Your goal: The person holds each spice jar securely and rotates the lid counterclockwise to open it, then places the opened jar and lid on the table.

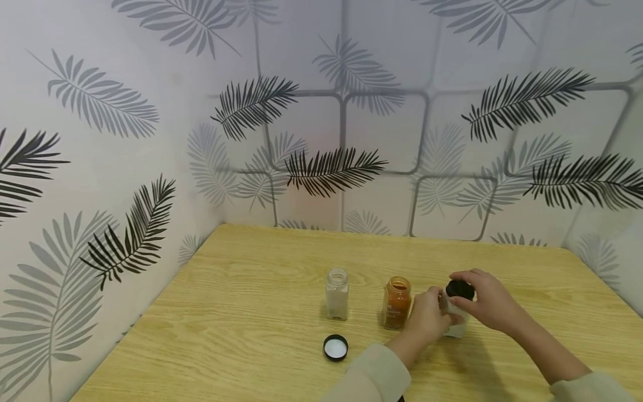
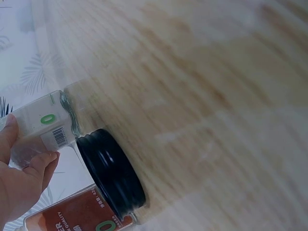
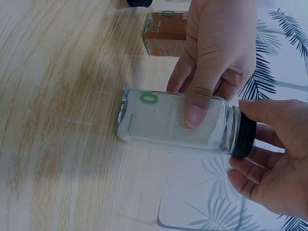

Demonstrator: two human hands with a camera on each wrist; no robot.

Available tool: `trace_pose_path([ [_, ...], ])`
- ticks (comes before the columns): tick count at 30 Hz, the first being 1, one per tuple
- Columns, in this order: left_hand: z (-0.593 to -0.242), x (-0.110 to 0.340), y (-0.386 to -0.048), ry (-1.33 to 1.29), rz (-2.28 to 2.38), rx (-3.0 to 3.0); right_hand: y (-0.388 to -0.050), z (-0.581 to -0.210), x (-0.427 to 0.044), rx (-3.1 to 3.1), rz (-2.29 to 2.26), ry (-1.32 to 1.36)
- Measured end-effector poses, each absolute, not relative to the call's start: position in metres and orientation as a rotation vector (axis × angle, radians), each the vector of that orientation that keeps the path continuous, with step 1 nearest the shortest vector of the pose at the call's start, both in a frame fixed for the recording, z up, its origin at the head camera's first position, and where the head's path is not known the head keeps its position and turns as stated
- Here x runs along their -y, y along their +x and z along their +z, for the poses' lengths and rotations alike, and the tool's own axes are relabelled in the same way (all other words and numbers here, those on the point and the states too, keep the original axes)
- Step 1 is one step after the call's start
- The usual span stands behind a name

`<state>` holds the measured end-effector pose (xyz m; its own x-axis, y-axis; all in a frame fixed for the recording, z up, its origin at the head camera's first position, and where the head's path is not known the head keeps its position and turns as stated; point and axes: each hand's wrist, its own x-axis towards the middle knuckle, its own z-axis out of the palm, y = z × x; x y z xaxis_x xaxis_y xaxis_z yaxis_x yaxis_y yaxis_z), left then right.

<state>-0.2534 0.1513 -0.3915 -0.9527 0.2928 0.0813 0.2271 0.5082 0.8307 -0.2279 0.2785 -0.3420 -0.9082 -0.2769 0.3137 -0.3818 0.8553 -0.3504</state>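
Observation:
A clear glass spice jar (image 3: pixel 163 125) with whitish contents stands upright on the table, a green mark on its side. My left hand (image 1: pixel 424 318) grips its body, thumb laid along the glass in the right wrist view. Around the black screw lid (image 3: pixel 244 132) on top curl the fingers and thumb of my right hand (image 1: pixel 494 301). Just left of my left hand is an uncapped jar of orange-brown powder (image 1: pixel 397 304). Farther left stands another uncapped jar with pale contents (image 1: pixel 337 296).
A black-rimmed lid (image 1: pixel 335 348) lies with its white inside up, in front of the pale jar. Another black lid (image 2: pixel 111 173) shows large in the left wrist view. Beneath everything is a wood-grain table (image 1: pixel 226 312), with a leaf-patterned wall (image 1: pixel 311 128) behind it.

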Motion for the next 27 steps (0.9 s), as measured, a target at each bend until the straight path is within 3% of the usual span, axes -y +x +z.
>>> trace_pose_path([
  [27, -0.39, -0.153, -0.251, 0.451, 1.46, -2.681, -0.216, -0.354, -0.293, 2.5, 0.717, 0.393],
])
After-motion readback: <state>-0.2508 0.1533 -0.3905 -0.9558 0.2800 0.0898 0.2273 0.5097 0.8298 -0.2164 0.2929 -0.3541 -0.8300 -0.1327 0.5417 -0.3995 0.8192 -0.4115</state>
